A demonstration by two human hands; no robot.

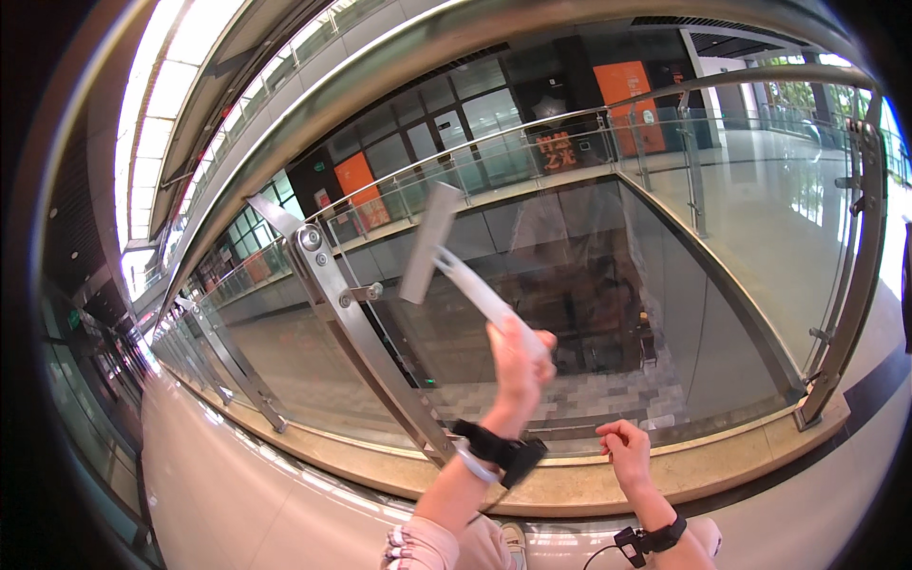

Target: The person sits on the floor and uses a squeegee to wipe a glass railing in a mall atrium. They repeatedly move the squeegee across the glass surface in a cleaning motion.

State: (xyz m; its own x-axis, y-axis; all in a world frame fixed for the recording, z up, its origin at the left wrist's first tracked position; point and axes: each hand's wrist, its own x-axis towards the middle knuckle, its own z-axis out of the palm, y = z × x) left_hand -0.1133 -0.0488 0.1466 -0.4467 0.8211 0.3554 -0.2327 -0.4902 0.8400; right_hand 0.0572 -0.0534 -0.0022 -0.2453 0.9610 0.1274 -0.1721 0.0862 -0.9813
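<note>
A window squeegee with a pale handle [484, 288] and a wide flat grey head [430, 242] is in my left hand [519, 363]. My fingers wrap around the lower handle, and the head points up and to the left. Behind it stands a clear glass balustrade panel [584, 285]; whether the blade touches the glass, I cannot tell. My right hand [628, 450] hangs lower, in front of the panel's bottom edge. Its fingers are curled in, and nothing shows between them. Both wrists wear black straps with small devices and cables.
A steel post [374, 356] with bolted glass clamps rises left of the panel, another post [844, 285] to its right. A thick metal handrail [499, 25] arches above. Below the glass runs a stone curb [591, 488]; beyond it is a drop to a lower floor.
</note>
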